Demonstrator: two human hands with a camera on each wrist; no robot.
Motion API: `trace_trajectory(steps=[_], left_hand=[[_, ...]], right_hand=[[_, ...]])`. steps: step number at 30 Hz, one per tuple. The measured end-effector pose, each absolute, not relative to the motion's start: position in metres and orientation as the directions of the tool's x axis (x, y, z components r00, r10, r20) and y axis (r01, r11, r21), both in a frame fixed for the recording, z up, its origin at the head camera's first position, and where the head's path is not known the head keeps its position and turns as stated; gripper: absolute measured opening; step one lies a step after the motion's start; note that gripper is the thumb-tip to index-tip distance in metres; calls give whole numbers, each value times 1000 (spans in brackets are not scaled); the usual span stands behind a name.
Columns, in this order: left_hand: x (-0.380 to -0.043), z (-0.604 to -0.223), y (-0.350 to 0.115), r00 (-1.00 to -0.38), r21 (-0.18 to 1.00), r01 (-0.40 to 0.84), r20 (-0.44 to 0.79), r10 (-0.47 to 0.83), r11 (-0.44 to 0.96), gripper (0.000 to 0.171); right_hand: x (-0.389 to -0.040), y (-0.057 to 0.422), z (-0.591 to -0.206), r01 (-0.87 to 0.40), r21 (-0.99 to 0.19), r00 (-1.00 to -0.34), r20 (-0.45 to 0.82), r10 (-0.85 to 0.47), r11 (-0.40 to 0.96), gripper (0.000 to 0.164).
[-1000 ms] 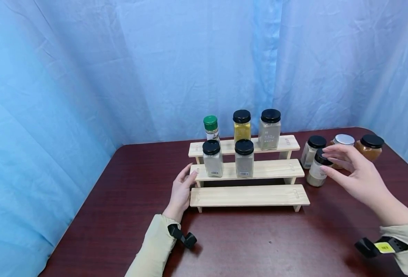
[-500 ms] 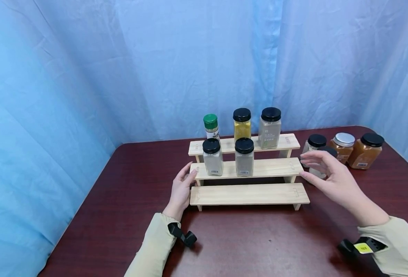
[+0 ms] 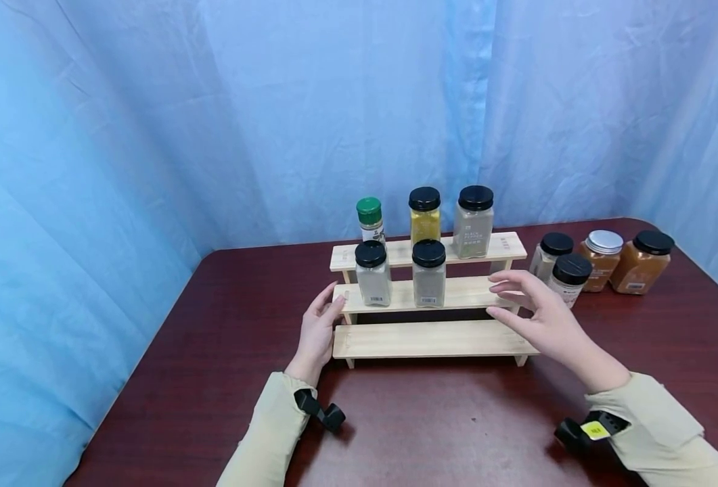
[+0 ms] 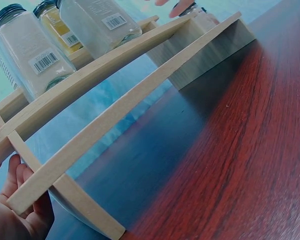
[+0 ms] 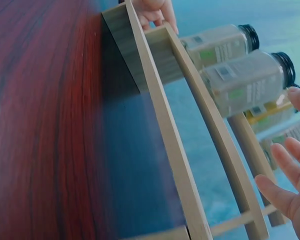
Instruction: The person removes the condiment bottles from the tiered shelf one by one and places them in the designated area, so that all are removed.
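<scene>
A three-tier wooden spice rack (image 3: pixel 432 340) stands on the table. My left hand (image 3: pixel 317 335) grips its left end at the middle tier, thumb on top of the board and fingers below. My right hand (image 3: pixel 538 314) hovers at the rack's right end, fingers spread and slightly bent, holding nothing. Two glass jars with black lids, a left one (image 3: pixel 373 281) and a right one (image 3: pixel 430 281), stand on the middle tier. Along the top tier are a green-capped shaker (image 3: pixel 371 220), a jar of yellow spice (image 3: pixel 425 220) and a larger grey pepper jar (image 3: pixel 474 226).
Right of the rack stand a black-lidded jar (image 3: pixel 551 253), a labelled black-lidded jar (image 3: pixel 568 287) partly behind my right hand, a silver-lidded jar of brown spice (image 3: pixel 601 264) and a black-lidded brown jar (image 3: pixel 641 264). Blue curtains (image 3: pixel 334 122) hang behind the dark red table (image 3: pixel 425 426).
My right hand has come away from the labelled black-lidded jar and moved left to the rack's right end. That jar's lid now sits slightly farther right. My left hand has stayed at the rack.
</scene>
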State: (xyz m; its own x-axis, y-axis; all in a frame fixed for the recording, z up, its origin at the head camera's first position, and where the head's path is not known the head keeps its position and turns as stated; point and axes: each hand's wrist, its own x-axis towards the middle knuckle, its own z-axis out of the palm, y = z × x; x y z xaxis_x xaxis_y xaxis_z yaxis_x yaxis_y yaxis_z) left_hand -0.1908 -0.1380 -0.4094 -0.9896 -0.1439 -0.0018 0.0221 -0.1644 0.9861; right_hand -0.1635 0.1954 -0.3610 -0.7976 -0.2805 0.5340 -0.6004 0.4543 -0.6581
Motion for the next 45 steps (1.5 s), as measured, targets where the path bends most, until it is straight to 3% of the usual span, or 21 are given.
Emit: trace_trajectory(steps=[11, 18, 33, 45], left_hand=[[-192, -409, -137, -989, 985, 20, -6, -150, -172, 49], [-192, -410, -138, -988, 985, 11, -16, -151, -175, 49], [-191, -408, -138, -990, 980, 6, -22, -139, -201, 51], [-190, -408, -138, -992, 980, 3, -22, -124, -200, 50]], right_hand=[[-169, 175, -360, -575, -694, -818, 490, -300, 433, 52], [-172, 164, -354, -629, -693, -777, 546, -313, 352, 58], [-183, 143, -342, -625, -686, -781, 536, -322, 373, 60], [-188, 132, -335, -601, -649, -799, 484, -357, 466, 65]])
